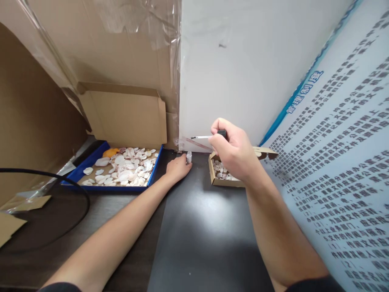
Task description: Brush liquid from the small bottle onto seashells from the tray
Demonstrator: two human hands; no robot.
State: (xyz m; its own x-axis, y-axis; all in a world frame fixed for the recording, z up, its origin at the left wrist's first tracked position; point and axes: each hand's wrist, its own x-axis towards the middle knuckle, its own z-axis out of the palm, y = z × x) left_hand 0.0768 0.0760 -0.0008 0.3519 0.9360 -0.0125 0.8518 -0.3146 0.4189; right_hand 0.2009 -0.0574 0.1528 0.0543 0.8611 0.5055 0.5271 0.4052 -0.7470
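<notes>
My left hand [178, 168] rests at the back of the dark mat, its fingers closed around a small clear bottle [189, 156] that stands upright. Raised above the mat, my right hand [235, 152] pinches a bottle-cap brush [201, 137] by its black cap; the thin stem points left and ends in a dark tip. Below and behind that hand sits a small cardboard box [226, 182] with shells [221, 170] in it, partly hidden by my wrist. Left of my left hand, a blue tray [106, 188] holds many pale shells [126, 168] and one orange shell [110, 152].
A black cable [86, 198] loops over the table at the left, near cardboard scraps [10, 227]. An upright cardboard flap [124, 115] stands behind the tray. A white panel [237, 61] closes off the back, and a printed poster [340, 154] lines the right side.
</notes>
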